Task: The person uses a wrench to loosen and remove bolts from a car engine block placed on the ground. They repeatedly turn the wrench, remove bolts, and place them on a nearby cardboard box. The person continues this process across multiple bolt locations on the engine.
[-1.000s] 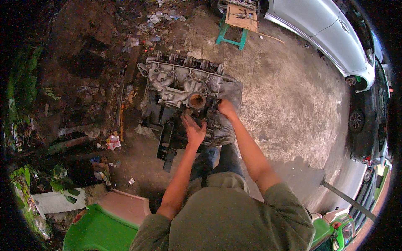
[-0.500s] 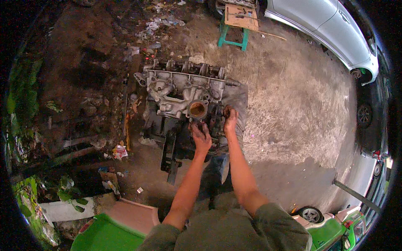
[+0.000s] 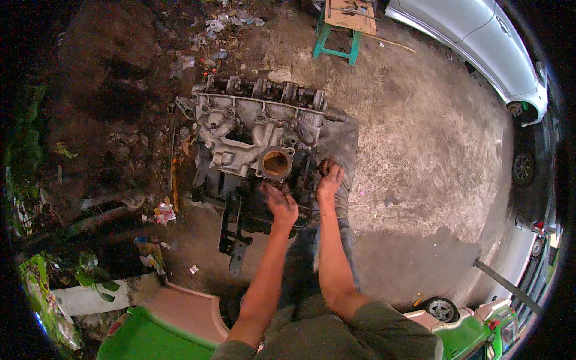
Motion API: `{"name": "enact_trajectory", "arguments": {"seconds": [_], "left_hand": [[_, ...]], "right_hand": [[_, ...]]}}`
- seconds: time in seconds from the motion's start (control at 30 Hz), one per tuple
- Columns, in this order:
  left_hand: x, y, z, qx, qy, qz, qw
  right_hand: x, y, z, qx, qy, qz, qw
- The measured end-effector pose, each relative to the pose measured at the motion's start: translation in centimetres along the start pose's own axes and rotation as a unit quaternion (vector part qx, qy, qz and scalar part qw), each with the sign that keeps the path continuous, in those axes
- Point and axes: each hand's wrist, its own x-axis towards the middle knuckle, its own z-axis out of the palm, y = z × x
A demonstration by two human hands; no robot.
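Observation:
A dirty engine block with its metal cylinder head [image 3: 264, 107] stands in front of me. On its near side is a grey cast intake manifold [image 3: 240, 147] with a round flanged opening [image 3: 276, 163], brownish inside. My left hand [image 3: 280, 203] is just below that opening, its blackened fingers curled against dark engine parts; what they grip is hidden. Further right, my right hand [image 3: 329, 181] is closed at the engine's right side, beside a dark grey sheet [image 3: 347, 141]. Its fingers are dark with grime, and what is in them cannot be made out. A black slotted bracket [image 3: 230, 231] juts toward me at the left.
A green stool [image 3: 337, 51] with a wooden board on top stands at the far side. A silver car [image 3: 474, 36] is at the far right. Green vehicle parts [image 3: 156, 336] lie near left, a green vehicle with a wheel [image 3: 443, 310] near right. Litter and plants line the left.
The view has shifted, so the engine appears slightly left and larger. My left hand stays below the round opening and my right hand at the engine's right side, both with slight finger movement.

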Motion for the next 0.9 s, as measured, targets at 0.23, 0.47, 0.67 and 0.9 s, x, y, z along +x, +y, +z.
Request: {"name": "enact_trajectory", "arguments": {"seconds": [0.23, 0.47, 0.67, 0.9], "left_hand": [[2.0, 0.7, -1.2, -0.067, 0.008, -0.027, 0.997], [3.1, 2.2, -3.3, -0.249, -0.026, -0.137, 0.958], [3.6, 2.1, -3.6, -0.202, 0.019, -0.066, 0.977], [4.6, 2.8, -4.1, -0.127, 0.039, -0.072, 0.988]], "right_hand": [[-9.5, 5.5, 1.5, 0.024, 0.029, -0.077, 0.996], [-17.1, 13.7, 0.4, -0.116, 0.023, -0.202, 0.972], [-12.2, 12.0, -0.2, 0.527, 0.128, 0.455, 0.706], [-10.2, 11.2, -0.9, 0.608, -0.004, 0.322, 0.726]]}}
